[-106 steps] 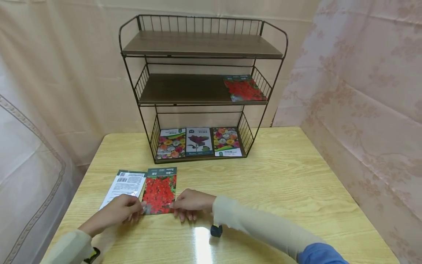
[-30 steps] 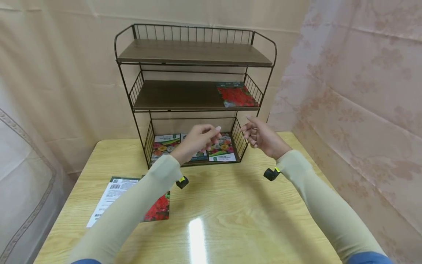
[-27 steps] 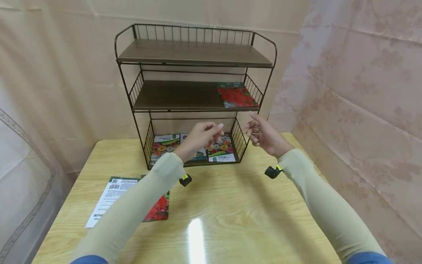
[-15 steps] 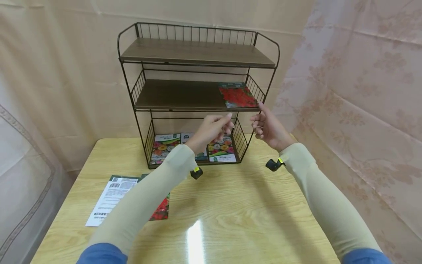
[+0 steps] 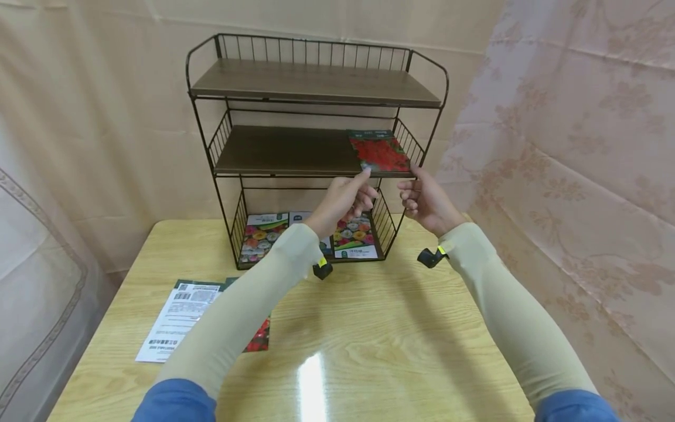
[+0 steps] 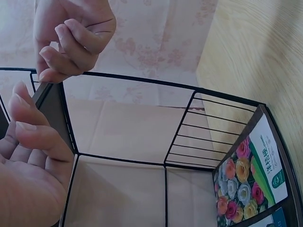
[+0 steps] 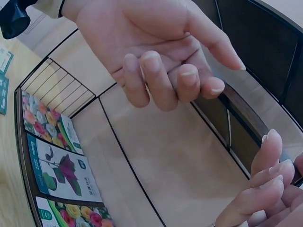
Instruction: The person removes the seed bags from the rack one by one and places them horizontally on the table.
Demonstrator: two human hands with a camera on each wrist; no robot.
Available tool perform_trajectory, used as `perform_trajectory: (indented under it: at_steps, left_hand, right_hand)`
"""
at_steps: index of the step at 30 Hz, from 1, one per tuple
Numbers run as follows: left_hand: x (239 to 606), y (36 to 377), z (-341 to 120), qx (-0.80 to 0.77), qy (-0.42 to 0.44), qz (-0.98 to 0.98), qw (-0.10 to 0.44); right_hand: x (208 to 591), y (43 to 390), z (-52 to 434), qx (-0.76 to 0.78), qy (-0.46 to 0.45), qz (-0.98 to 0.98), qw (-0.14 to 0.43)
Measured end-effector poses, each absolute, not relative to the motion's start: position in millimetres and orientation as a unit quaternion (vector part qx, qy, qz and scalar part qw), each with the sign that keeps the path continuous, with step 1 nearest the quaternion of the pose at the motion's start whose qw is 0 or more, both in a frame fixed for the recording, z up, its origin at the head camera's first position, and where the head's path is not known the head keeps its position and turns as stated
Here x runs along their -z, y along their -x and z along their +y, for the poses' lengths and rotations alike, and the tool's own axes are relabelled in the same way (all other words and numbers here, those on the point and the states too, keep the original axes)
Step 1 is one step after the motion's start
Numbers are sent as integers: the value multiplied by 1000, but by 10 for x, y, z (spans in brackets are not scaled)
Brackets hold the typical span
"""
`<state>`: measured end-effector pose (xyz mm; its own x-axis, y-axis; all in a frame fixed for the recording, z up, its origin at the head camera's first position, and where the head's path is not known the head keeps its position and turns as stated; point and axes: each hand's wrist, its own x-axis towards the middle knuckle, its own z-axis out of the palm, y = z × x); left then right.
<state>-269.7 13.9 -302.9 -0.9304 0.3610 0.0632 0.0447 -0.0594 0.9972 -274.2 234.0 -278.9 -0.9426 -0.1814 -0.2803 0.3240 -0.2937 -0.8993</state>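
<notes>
1. Head view: left hand (image 5: 343,199) and right hand (image 5: 424,199) raised at the front edge of the rack's (image 5: 316,146) middle shelf (image 5: 285,151), just below the red-flower seed packet (image 5: 381,153) lying at the shelf's 3 o'clock end.
2. Left grip: index finger stretched toward the packet's near left corner, other fingers loosely curled, nothing held. Contact with the corner not resolvable.
3. Right grip: fingers loosely curled, empty, index tip up by the packet's near right corner and the rack's corner post. Touch likewise unclear.
4. Left wrist view: both hands close beside the shelf's wire edge, palms bare; right wrist view agrees, no packet between any fingers.
5. Elsewhere: three flower packets (image 5: 311,231) flat in the bottom tier; on the counter (image 5: 401,346) at 8 o'clock, a white-backed packet (image 5: 176,319) and a second red packet (image 5: 259,339), mostly hidden under the left forearm.
6. Step in hand, judged: reaching for the shelved red packet, grasp not yet made.
7. Next move calls for: pinching the thin near edge at both corners, thumbs beneath and fingers above, then sliding toward 6 o'clock, clear of the side wires.
</notes>
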Motion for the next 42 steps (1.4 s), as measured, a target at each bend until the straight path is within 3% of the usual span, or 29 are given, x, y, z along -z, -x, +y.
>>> perform_trajectory:
  at_steps: [20, 32, 42]
  left_hand:
    - [2966, 2724, 98, -716, -157, 672, 105]
    - [2934, 2687, 38, -696, -169, 689, 107]
    - [2920, 2635, 2, -677, -192, 706, 74]
  right_hand:
    - [2761, 2624, 2390, 803, -16, 581, 129]
    - [2814, 2559, 2410, 715, -7, 698, 39]
    - [2837, 2474, 2400, 715, 33, 698, 23]
